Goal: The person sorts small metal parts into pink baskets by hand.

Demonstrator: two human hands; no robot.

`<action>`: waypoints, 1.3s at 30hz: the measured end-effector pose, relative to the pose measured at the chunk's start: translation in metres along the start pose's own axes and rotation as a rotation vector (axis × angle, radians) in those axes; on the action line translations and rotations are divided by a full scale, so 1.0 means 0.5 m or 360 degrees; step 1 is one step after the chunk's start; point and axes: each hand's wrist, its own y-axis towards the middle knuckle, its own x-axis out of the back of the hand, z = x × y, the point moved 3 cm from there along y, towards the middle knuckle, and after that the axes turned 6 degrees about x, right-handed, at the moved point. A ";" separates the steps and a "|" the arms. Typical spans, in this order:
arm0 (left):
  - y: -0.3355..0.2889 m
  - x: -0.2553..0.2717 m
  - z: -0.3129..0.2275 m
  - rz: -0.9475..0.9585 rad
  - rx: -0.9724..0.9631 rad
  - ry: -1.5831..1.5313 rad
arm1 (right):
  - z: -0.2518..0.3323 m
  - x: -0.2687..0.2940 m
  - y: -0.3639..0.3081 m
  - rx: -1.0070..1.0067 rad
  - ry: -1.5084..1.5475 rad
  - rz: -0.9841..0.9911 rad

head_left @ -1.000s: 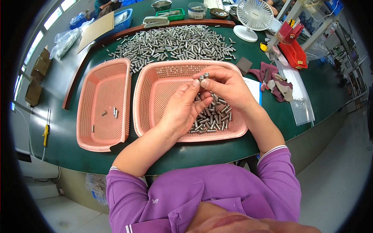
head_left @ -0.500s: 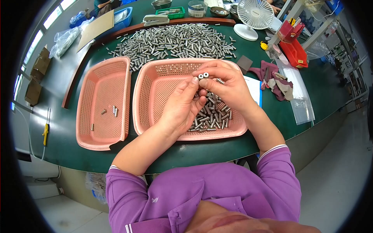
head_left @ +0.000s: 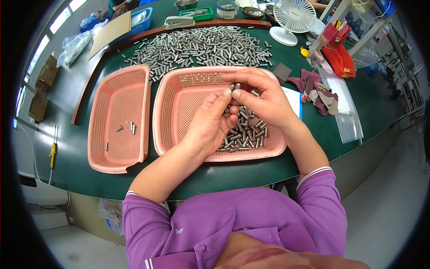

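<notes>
My left hand point(head_left: 211, 120) and my right hand point(head_left: 260, 96) meet above the right pink basket point(head_left: 179, 105), fingertips together. Between them they pinch a couple of short metal pins point(head_left: 234, 86), held upright. Under my hands a heap of the same metal pins point(head_left: 244, 134) lies in that basket's near right corner. The left pink basket point(head_left: 101, 150) holds a few loose pins point(head_left: 131, 127). Behind both baskets a large pile of metal pins point(head_left: 201, 47) is spread on the green table point(head_left: 80, 157).
A small white fan point(head_left: 293, 18) stands at the back right, beside red bins point(head_left: 339, 56). Maroon rags point(head_left: 316, 92), a clear plastic bag point(head_left: 342, 114) and a white sheet lie to the right. A stapler, bowls and a blue tray sit along the far edge. A yellow-handled tool point(head_left: 53, 154) lies at left.
My hands stay over the right basket; the fingers have shifted slightly, turning the pinched pins between the fingertips. Nothing else has moved.
</notes>
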 end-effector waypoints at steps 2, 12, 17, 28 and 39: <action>0.001 0.004 0.001 -0.0016 -0.0006 0.0029 | -0.003 0.012 0.000 -0.0022 -0.0094 0.0056; -0.003 0.005 -0.011 -0.0059 -0.0046 -0.0191 | -0.064 0.032 -0.005 -0.0724 0.1306 -0.0138; -0.007 -0.004 -0.014 -0.0103 -0.0138 -0.0225 | -0.079 0.030 -0.003 -0.0768 0.1544 -0.0148; -0.009 -0.011 -0.034 -0.0086 -0.0335 -0.0410 | -0.043 0.061 -0.007 -0.0471 -0.0619 0.0603; -0.010 -0.016 -0.023 -0.0067 -0.0251 -0.0152 | -0.006 0.049 0.002 -0.0211 -0.0877 0.0019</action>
